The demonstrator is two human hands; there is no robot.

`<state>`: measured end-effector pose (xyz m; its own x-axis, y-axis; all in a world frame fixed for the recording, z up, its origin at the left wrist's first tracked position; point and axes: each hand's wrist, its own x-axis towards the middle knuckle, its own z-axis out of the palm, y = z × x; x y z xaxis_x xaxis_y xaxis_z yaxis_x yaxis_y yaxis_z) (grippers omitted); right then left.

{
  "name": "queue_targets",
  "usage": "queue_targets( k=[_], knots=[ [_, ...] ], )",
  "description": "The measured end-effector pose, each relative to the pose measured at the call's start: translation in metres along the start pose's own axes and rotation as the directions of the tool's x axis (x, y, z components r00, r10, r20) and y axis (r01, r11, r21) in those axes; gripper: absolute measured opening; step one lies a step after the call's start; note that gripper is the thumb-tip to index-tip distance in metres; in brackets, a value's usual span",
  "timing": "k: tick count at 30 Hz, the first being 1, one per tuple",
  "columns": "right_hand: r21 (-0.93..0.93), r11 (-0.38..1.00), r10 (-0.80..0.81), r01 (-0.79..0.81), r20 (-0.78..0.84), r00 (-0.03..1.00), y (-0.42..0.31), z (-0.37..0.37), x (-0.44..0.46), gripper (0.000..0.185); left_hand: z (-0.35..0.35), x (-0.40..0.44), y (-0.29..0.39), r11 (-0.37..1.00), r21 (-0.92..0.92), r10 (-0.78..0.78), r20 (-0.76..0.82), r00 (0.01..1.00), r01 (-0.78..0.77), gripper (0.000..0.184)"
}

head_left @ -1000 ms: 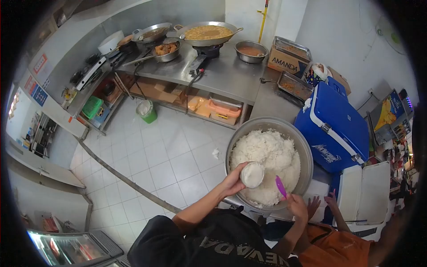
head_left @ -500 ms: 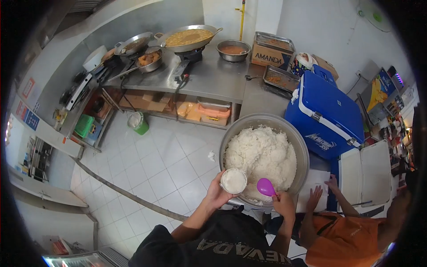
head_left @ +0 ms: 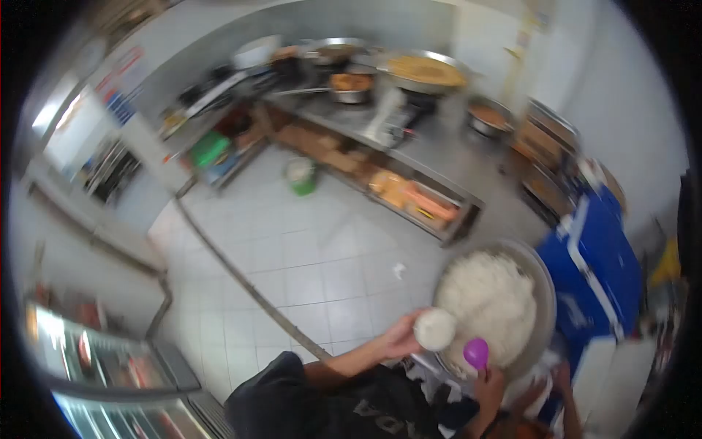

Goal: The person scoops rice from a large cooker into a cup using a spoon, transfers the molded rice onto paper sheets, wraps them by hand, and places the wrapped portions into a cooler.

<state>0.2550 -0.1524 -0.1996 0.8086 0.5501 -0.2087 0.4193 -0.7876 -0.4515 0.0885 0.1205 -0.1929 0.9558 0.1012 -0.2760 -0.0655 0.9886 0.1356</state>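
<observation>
Tiled floor [head_left: 292,252], round metal basin [head_left: 545,304], mounded rice [head_left: 491,296]

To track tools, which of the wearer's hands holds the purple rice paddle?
The right hand grips the purple rice paddle; the left hand holds a rice-filled cup.

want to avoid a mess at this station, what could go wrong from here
The rice-filled cup in the left hand appears at the edge of the big pan, so a tilt might drop rice onto the floor. The right hand, holding the purple scoop, looks close to another person's hands, so they might bump.
</observation>
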Motion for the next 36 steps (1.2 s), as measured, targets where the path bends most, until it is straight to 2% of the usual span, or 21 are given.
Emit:
queue_targets(
  k=[1,2,3,4,7,11,14,17,20,22,23,24,26,27,28,29,31,32,33,35,36],
  knots=[
    [-0.052,0.997,0.052,-0.049,0.042,0.998,0.010,0.007,0.002,0.027,-0.008,0.004,0.002,0.998,-0.053,-0.041,0.001,0.999,0.041,0.046],
    [-0.061,0.970,-0.241,0.233,-0.269,0.932,0.030,0.031,0.004,0.028,-0.024,0.014,-0.002,0.998,-0.063,-0.028,0.039,0.999,0.030,0.047],
    [0.003,0.991,-0.130,0.130,-0.053,0.990,0.069,0.042,0.020,0.027,-0.020,0.010,0.002,0.995,-0.065,-0.075,0.075,0.994,0.080,0.048],
    [-0.092,0.960,-0.271,0.266,-0.049,0.961,0.053,0.031,0.012,0.020,-0.029,0.015,-0.001,0.995,-0.070,-0.064,0.044,0.997,0.067,0.048],
    [0.000,0.942,-0.334,0.335,-0.077,0.940,0.030,0.019,0.002,0.024,-0.041,0.022,-0.004,0.997,-0.061,-0.055,0.005,0.998,0.055,0.043],
    [0.081,0.976,-0.208,0.204,0.046,0.977,0.049,0.025,0.004,0.029,-0.032,0.008,0.001,0.994,-0.071,-0.080,0.037,0.996,0.082,0.040],
    [-0.149,0.939,-0.323,0.309,-0.078,0.943,0.046,0.024,-0.004,0.033,-0.027,0.000,0.002,0.996,-0.055,-0.074,0.023,0.997,0.075,0.040],
    [-0.008,0.986,-0.166,0.166,0.050,0.985,0.043,0.020,-0.006,0.041,-0.031,-0.001,0.000,0.996,0.016,-0.085,0.081,0.993,0.084,0.046],
    [0.082,0.985,-0.143,0.154,-0.121,0.982,0.029,0.025,-0.015,0.025,-0.027,0.004,-0.013,0.999,-0.002,-0.047,-0.080,0.996,0.047,0.047],
    [0.008,1.000,0.004,-0.004,-0.057,0.998,0.015,0.021,-0.033,0.029,-0.036,0.005,-0.015,0.997,-0.006,-0.077,0.074,0.994,0.078,0.048],
    [0.176,0.983,-0.050,0.061,-0.062,0.997,-0.013,0.001,-0.039,0.030,-0.017,-0.001,-0.015,0.995,0.062,-0.072,-0.007,0.997,0.073,0.049],
    [0.178,0.984,0.033,-0.027,-0.034,0.999,-0.025,-0.011,-0.046,0.031,0.000,-0.007,-0.013,0.987,0.145,-0.064,-0.082,0.995,0.076,0.050],
    [0.343,0.938,0.081,-0.046,-0.087,0.993,-0.005,-0.004,-0.050,0.033,0.010,0.001,-0.019,0.987,0.116,-0.104,-0.060,0.993,0.110,0.054],
    [0.478,0.877,0.092,-0.039,-0.087,0.992,-0.003,-0.012,-0.060,0.031,0.020,0.000,-0.026,0.985,0.087,-0.138,-0.130,0.982,0.150,0.057],
    [0.531,0.846,0.118,-0.047,-0.100,0.988,0.010,-0.008,-0.067,0.028,0.025,0.003,-0.033,0.966,0.194,-0.146,-0.139,0.979,0.172,0.058],
    [0.582,0.812,0.131,-0.043,-0.111,0.985,0.022,-0.004,-0.079,0.025,0.033,0.007,-0.042,0.968,0.111,-0.218,-0.087,0.972,0.227,0.058],
    [0.748,0.660,0.202,-0.070,-0.086,0.976,0.028,-0.007,-0.109,0.022,0.048,0.015,-0.061,0.929,0.173,-0.324,-0.048,0.945,0.327,0.057],
    [0.749,0.651,0.220,-0.123,-0.031,0.975,0.043,-0.001,-0.126,0.022,0.052,0.022,-0.077,0.910,0.171,-0.379,-0.031,0.925,0.378,0.056],
    [0.809,0.573,0.263,-0.134,-0.026,0.965,0.021,0.011,-0.142,0.023,0.059,0.017,-0.062,0.892,0.161,-0.426,-0.006,0.905,0.421,0.056],
    [0.849,0.505,0.250,-0.154,0.027,0.968,0.068,0.006,-0.170,0.023,0.072,0.045,-0.117,0.869,0.170,-0.470,-0.014,0.883,0.465,0.056],
    [0.864,0.465,0.308,-0.193,0.046,0.950,0.078,0.013,-0.179,0.024,0.077,0.058,-0.136,0.856,0.176,-0.489,-0.027,0.872,0.486,0.055]
  ],
)
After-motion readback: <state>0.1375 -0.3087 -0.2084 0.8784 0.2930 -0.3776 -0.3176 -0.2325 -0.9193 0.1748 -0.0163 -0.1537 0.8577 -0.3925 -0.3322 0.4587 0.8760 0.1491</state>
